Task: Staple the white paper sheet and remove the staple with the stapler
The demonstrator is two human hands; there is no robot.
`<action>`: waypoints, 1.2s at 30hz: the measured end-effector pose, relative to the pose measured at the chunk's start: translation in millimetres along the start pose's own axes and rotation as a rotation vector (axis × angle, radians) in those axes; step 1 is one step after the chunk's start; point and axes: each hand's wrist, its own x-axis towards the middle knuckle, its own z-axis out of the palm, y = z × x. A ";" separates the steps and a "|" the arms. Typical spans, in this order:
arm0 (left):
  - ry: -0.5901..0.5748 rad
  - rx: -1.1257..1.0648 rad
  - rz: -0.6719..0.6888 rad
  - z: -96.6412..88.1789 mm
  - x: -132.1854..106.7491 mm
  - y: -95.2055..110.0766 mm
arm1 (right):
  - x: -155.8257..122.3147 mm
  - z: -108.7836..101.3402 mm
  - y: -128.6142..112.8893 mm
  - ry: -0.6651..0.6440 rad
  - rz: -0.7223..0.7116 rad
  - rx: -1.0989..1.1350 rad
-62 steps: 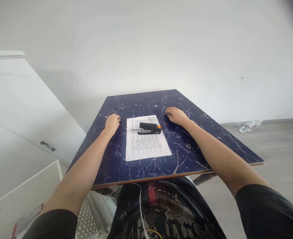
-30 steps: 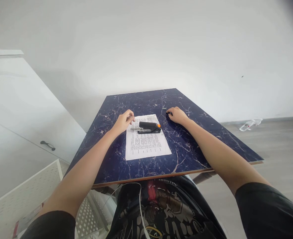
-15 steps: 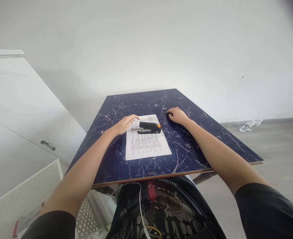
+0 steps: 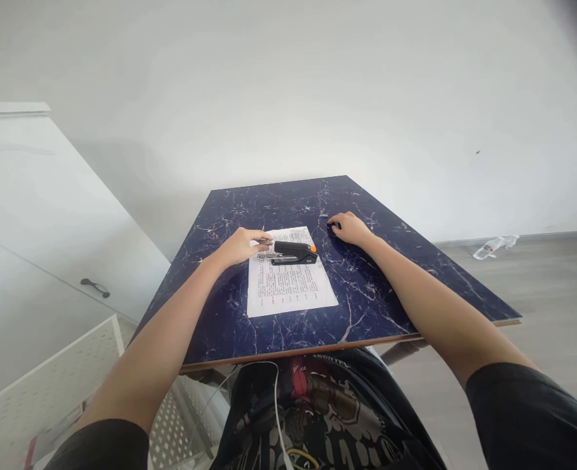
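A black stapler (image 4: 296, 252) with an orange part at its right end lies on a printed sheet of paper (image 4: 293, 294). It is spread apart, and its metal staple channel (image 4: 267, 256) sticks out to the left. My left hand (image 4: 239, 248) is at the sheet's left edge, thumb and fingers closed around a small grey strip (image 4: 264, 242) beside the stapler's left end. My right hand (image 4: 352, 228) rests on the table right of the sheet, fingers curled on a small black object (image 4: 336, 224), mostly hidden. Near those fingertips lies another small grey strip (image 4: 324, 215).
The dark blue marbled table (image 4: 269, 202) stands against a white wall. To the left are a white cabinet (image 4: 38, 196) and a white perforated rack (image 4: 63, 372). A white cable (image 4: 276, 398) hangs over my lap. A clear plastic package (image 4: 495, 247) lies on the floor at right.
My left hand has gone from lying stretched out to a pinch, with the grey strip now visible between thumb and fingers. The right hand and stapler stay in place.
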 end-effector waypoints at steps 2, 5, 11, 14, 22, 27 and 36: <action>-0.003 -0.047 -0.030 1.9 1.0 -2.0 | 0.1 0.1 0.6 -0.001 -0.003 0.000; -0.038 -0.069 -0.056 4.0 2.3 -3.2 | 0.6 0.2 1.5 -0.003 -0.002 0.002; -0.132 -0.075 -0.042 6.0 2.8 0.0 | 1.9 0.8 2.7 -0.007 0.002 0.002; -0.146 -0.071 -0.045 6.2 2.9 0.6 | 2.0 1.1 3.2 -0.004 -0.004 0.003; -0.186 -0.033 -0.015 7.3 3.3 -0.9 | 3.1 2.9 5.3 -0.008 -0.014 0.005; -0.172 -0.045 -0.069 6.2 1.2 0.2 | 3.6 3.0 6.0 -0.007 -0.025 0.006; -0.166 0.022 -0.089 3.4 1.9 6.8 | 4.9 5.3 8.8 -0.007 -0.044 0.002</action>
